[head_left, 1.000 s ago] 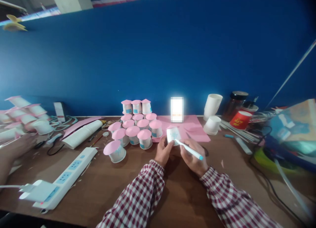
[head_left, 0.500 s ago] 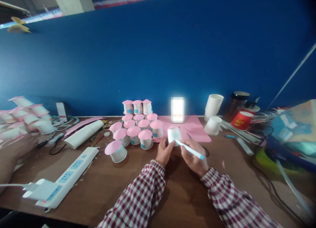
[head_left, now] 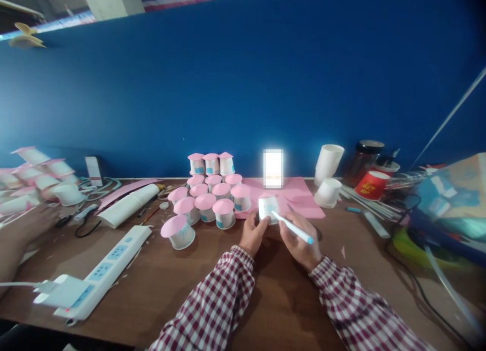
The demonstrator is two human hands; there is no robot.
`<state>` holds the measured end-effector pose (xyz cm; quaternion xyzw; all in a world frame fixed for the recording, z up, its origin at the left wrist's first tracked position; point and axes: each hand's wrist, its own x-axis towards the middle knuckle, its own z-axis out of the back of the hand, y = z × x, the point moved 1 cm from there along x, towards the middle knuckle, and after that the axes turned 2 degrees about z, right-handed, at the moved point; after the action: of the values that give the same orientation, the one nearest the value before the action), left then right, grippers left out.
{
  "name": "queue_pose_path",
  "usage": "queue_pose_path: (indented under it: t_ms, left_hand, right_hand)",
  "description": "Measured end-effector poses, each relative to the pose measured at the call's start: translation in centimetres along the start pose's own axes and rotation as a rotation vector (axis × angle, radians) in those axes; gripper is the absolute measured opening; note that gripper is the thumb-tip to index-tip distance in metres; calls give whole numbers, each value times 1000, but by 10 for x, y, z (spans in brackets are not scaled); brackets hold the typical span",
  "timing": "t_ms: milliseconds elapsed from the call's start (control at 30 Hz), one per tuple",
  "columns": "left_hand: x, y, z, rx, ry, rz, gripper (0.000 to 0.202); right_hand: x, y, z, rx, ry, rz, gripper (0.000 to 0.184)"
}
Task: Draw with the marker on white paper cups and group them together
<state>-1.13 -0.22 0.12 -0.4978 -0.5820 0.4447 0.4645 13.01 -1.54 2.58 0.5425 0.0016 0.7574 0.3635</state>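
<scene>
My left hand (head_left: 253,233) is closed round a small white paper cup (head_left: 268,207) with pale blue marks on its side, held just above the brown table (head_left: 159,285). My right hand (head_left: 299,240) grips a white marker with a blue cap (head_left: 293,228), its tip touching the cup's side. A cluster of similar cups with pink paper tops (head_left: 207,201) stands just left of my hands. A pink paper sheet (head_left: 296,195) lies behind the held cup.
A white power strip (head_left: 91,282) lies at the front left. White cup stacks (head_left: 327,176), a red cup (head_left: 371,185), a dark jar (head_left: 363,161) and cables sit at the right. A lit phone (head_left: 272,168) leans on the blue wall. Another person's hand (head_left: 23,229) works at the far left.
The marker tip has shifted slightly up along the cup's side. The other person's hand at the far left has moved a little.
</scene>
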Motion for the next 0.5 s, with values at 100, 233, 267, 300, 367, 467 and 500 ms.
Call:
queue_pose_path:
  t_ms: [100, 233, 267, 300, 367, 467, 500]
  left_hand:
    - [0, 1, 0, 6, -5, -13, 39]
    - [1, 3, 1, 18, -21, -9, 40]
    - [1, 3, 1, 20, -24, -6, 40]
    - [1, 3, 1, 22, -24, -2, 40]
    - [0, 2, 2, 25, -19, 3, 39]
    - [1, -1, 2, 18, -2, -6, 39]
    - [1, -2, 2, 15, -3, -12, 39]
  right_hand:
    - [0, 1, 0, 6, 9, -4, 14]
    - [0, 3, 1, 23, 21, -15, 14]
    - [0, 3, 2, 30, 27, -20, 14]
    - [0, 4, 2, 36, 29, -31, 14]
    - [0, 4, 3, 43, 11, -73, 15]
    - [0, 2, 3, 54, -62, -155, 16]
    - [0, 0, 3, 62, -84, -173, 17]
